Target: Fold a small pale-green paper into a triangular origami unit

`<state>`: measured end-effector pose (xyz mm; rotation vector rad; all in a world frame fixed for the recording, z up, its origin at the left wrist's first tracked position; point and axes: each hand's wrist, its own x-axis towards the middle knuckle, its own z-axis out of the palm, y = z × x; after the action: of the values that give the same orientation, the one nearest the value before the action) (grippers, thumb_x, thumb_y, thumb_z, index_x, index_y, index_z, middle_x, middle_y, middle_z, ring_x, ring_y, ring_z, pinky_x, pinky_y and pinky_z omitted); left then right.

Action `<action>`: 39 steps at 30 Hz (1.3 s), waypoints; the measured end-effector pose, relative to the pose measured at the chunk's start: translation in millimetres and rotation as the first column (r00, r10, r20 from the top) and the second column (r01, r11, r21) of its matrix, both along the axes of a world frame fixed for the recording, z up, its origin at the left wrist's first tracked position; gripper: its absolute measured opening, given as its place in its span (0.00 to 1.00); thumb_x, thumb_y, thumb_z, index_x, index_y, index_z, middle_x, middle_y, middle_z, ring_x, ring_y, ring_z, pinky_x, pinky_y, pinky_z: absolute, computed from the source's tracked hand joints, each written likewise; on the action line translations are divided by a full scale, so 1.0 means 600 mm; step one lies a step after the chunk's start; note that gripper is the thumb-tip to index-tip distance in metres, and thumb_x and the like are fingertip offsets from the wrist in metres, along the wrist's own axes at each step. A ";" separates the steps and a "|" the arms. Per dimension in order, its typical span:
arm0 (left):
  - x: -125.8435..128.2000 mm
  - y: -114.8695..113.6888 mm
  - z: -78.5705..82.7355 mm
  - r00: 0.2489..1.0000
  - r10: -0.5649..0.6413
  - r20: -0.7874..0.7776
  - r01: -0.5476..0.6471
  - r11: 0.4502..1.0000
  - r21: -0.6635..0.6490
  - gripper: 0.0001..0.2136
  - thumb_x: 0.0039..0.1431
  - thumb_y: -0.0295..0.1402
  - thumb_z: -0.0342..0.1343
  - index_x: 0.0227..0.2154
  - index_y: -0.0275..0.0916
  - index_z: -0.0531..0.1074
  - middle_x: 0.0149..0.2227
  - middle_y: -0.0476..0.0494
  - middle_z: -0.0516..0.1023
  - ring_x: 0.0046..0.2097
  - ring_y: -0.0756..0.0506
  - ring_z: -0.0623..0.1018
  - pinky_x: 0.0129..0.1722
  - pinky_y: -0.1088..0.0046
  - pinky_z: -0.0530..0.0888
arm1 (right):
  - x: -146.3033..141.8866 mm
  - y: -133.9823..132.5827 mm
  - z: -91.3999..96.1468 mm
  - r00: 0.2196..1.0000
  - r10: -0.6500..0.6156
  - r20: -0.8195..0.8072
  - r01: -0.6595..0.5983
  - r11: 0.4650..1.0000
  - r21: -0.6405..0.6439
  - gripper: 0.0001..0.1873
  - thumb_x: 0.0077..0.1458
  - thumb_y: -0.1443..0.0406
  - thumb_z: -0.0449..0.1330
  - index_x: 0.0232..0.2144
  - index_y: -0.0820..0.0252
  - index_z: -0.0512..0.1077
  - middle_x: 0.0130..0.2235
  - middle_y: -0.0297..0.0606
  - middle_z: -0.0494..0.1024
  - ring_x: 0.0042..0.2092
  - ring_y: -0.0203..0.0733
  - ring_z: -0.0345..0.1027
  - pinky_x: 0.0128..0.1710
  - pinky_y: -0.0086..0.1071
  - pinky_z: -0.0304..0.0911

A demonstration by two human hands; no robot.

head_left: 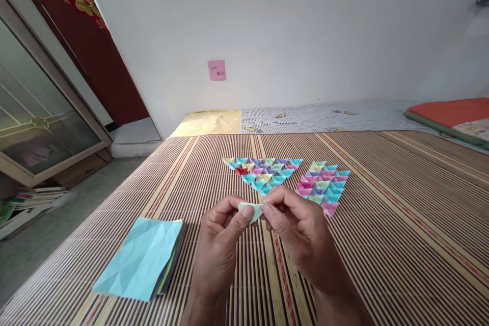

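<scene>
A small folded piece of pale green paper (255, 212) is held up between my two hands, above the striped mat. My left hand (221, 237) pinches its left end between thumb and fingers. The right end is gripped by the thumb and forefinger of my right hand (296, 229). Just beyond my hands lie many small folded paper boats (263, 173) in blue, pink, yellow, purple and red, set out in rows. A second group of paper boats (323, 183) lies to the right. My fingers hide part of the green paper.
A stack of coloured paper sheets (139, 257), light blue on top, lies at the left on the striped mat (401, 244). A pink note (217, 70) is stuck to the wall. Folded orange bedding (454, 112) lies at the far right. The mat's left edge drops to the floor.
</scene>
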<state>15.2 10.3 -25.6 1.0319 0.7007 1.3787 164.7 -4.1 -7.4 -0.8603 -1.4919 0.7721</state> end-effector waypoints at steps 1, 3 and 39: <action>0.001 0.000 -0.001 1.000 0.003 -0.002 -0.003 1.000 -0.001 0.09 0.58 0.37 0.70 0.29 0.39 0.80 0.29 0.50 0.76 0.34 0.50 0.72 0.40 0.74 0.70 | -0.001 0.001 -0.001 1.000 0.010 -0.007 -0.010 1.000 -0.010 0.11 0.68 0.62 0.59 0.32 0.57 0.74 0.29 0.32 0.74 0.32 0.37 0.68 0.33 0.32 0.64; 0.003 0.000 -0.003 1.000 0.010 -0.022 -0.010 1.000 0.002 0.09 0.59 0.37 0.70 0.29 0.39 0.80 0.29 0.49 0.77 0.35 0.49 0.73 0.40 0.74 0.71 | -0.004 0.003 -0.002 1.000 0.008 -0.010 -0.008 1.000 -0.029 0.09 0.67 0.62 0.60 0.34 0.57 0.76 0.30 0.32 0.75 0.32 0.37 0.68 0.32 0.32 0.64; 0.020 0.018 -0.006 0.910 -0.039 0.413 0.182 0.932 -0.315 0.13 0.42 0.31 0.80 0.26 0.32 0.82 0.28 0.47 0.78 0.29 0.53 0.74 0.29 0.82 0.76 | -0.001 0.011 -0.014 1.000 -0.029 0.007 0.029 0.998 -0.048 0.07 0.62 0.68 0.61 0.40 0.54 0.79 0.33 0.30 0.78 0.36 0.38 0.72 0.37 0.32 0.67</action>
<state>27.4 21.3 -29.1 0.4772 0.5402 1.2562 164.3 2.6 -15.6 -0.9188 -1.4683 0.7874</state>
